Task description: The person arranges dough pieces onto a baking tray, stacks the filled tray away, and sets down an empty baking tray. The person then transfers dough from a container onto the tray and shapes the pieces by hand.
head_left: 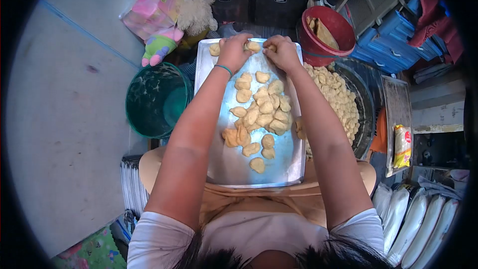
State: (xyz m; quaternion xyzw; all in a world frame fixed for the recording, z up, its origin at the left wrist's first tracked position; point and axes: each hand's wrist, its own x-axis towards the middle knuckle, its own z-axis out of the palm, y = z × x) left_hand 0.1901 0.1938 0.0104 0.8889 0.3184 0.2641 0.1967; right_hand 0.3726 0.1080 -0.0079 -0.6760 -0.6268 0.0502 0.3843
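A metal baking tray (219,162) lies across my lap, with a loose heap of pale dough pieces (264,112) in its middle. Both hands are at the tray's far edge. My left hand (235,52), with a teal band at the wrist, has its fingers curled around a dough piece (253,46); part of the grip is hidden. My right hand (283,55) pinches another dough piece (270,48) between thumb and fingers, close beside it. At the far left corner, a single dough piece (214,49) lies next to my left hand.
On the right a wide dark basin (366,99) holds many dough pieces (336,99). Behind it stands a red bucket (311,56). A green bucket (149,102) is on the left, below a plush toy (197,12). A yellow packet (402,146) lies on another tray (393,94).
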